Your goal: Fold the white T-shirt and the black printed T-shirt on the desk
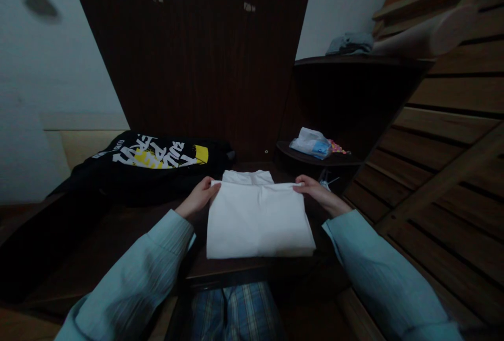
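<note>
A folded white garment (258, 217) lies on a dark wooden surface (129, 225) in front of me. My left hand (199, 196) pinches its far left corner, fingers closed on the cloth. At the far right corner, my right hand (315, 188) grips the edge in the same way. Both arms wear pale blue striped sleeves. A further part of the white garment shows just behind the folded edge.
A black garment with white and yellow lettering (153, 159) lies to the back left. A plastic bag (313, 144) sits on a small dark shelf (315, 158) at the right. Slatted wood (441, 136) rises along the right. A dark wardrobe (192, 52) stands behind.
</note>
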Motion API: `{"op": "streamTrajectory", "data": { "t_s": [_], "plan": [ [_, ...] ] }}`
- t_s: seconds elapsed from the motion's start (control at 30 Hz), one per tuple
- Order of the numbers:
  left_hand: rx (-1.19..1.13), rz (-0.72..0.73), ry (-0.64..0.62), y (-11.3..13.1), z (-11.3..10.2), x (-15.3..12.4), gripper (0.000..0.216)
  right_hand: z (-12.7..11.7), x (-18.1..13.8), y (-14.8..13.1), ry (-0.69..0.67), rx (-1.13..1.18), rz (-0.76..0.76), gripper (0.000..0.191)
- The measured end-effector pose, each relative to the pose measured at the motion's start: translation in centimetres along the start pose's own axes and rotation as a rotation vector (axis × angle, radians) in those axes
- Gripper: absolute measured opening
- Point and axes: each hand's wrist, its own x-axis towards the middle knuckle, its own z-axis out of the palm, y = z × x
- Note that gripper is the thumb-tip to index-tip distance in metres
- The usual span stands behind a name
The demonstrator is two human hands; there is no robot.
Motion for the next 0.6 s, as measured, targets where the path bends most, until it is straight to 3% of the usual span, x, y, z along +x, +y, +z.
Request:
{"op": "streamTrajectory", "data": {
  "t_s": [0.1, 0.17, 0.27, 0.37, 0.5, 0.6],
  "plan": [
    [0.031, 0.003, 0.177, -0.2, 1.0, 2.6, 0.023, 0.8, 2.0, -0.6, 0.114, 0.05, 0.007, 0.027],
    [0.014, -0.068, 0.218, -1.3, 1.3, 3.6, 0.024, 1.8, 2.8, 0.1, 0.194, 0.075, 0.053, 0.026],
    [-0.083, -0.233, 0.134, -3.7, 0.8, 3.1, 0.031, 3.0, 2.7, 2.4, 0.225, 0.074, 0.119, 0.024],
    [-0.18, -0.316, 0.133, -5.6, -0.7, 1.2, 0.029, 2.9, 1.3, 4.6, 0.259, 0.081, 0.094, 0.026],
    [-0.159, -0.348, 0.006, -6.1, -2.1, -1.0, 0.027, 2.2, -1.3, 6.3, 0.213, 0.006, 0.1, 0.025],
    [-0.085, -0.344, -0.091, -6.0, -1.8, -1.2, 0.034, 2.1, -2.4, 6.9, 0.155, -0.075, 0.057, 0.026]
  ]
}}
